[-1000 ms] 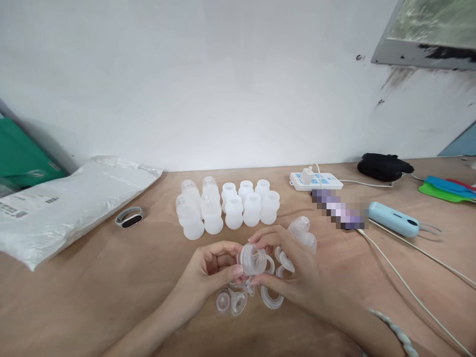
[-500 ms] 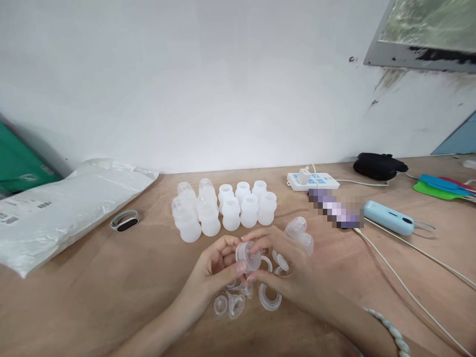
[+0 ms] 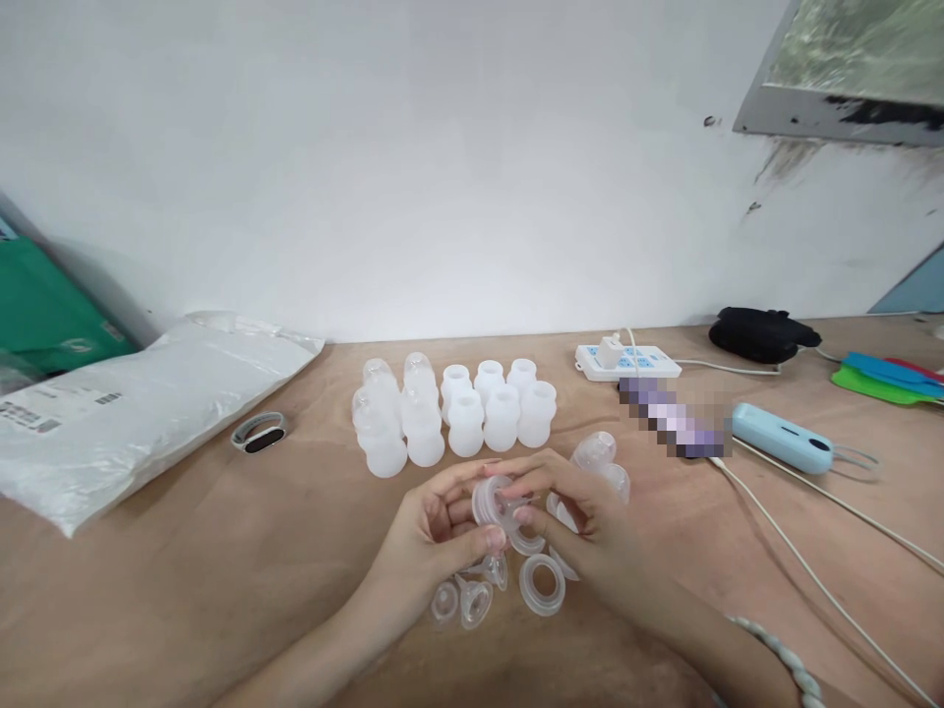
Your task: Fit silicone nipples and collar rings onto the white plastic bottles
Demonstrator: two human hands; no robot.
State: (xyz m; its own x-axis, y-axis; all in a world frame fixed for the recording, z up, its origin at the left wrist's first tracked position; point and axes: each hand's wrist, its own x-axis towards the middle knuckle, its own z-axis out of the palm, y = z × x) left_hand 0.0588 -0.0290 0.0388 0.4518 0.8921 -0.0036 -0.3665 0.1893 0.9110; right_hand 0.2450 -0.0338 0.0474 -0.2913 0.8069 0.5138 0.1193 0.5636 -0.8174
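Observation:
Between my hands is a translucent bottle collar ring [image 3: 485, 504], with a clear silicone nipple at its opening. My left hand [image 3: 428, 536] grips the ring from the left, thumb in front and fingers behind. From the right, my right hand [image 3: 590, 526] pinches the nipple with its thumb and fingertips; how far it sits through the ring is hard to tell. Below lie several loose clear nipples [image 3: 476, 602] and another collar ring [image 3: 543, 585]. Clear domed caps [image 3: 596, 450] and white discs lie beside my right hand, partly hidden by it.
White baby bottles [image 3: 466, 423] stand in rows, the left ones [image 3: 384, 454] under clear caps. A white plastic parcel [image 3: 147, 413] and a fitness band [image 3: 260, 433] are at left. Rightward are a power strip [image 3: 664, 367], a blurred-out phone, a light blue device [image 3: 782, 439], cables and a black pouch [image 3: 763, 334].
My right thumb has shifted up to the nipple, and the ring has turned slightly. The whole view has moved a little, so the things on the table appear farther right.

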